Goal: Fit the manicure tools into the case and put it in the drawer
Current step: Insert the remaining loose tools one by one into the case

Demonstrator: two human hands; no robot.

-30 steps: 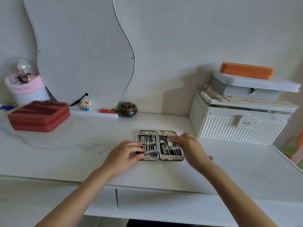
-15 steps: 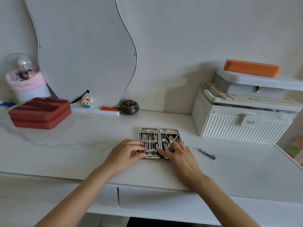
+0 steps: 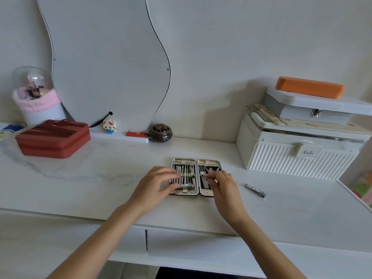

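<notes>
A metal manicure case (image 3: 196, 164) lies open flat on the white table, both halves holding several steel tools under elastic straps. My left hand (image 3: 155, 186) rests on the left half, its curled fingers touching the tools and the case's left edge. My right hand (image 3: 222, 183) is over the right half, and its fingertips pinch a small tool in that half. A loose nail clipper (image 3: 255, 190) lies on the table to the right of the case. Closed drawer fronts (image 3: 181, 244) run under the table's front edge.
A white ribbed box (image 3: 298, 156) with a grey case and an orange case stacked on it stands at the right. A red zip case (image 3: 53, 138), a glass dome with pink trim (image 3: 35, 95), a wavy mirror (image 3: 104, 63) and a dark round pot (image 3: 160, 132) line the back.
My right hand has drawn back from the case's near edge and lifted its fingertips onto a tool in the right half. The left hand has barely moved.
</notes>
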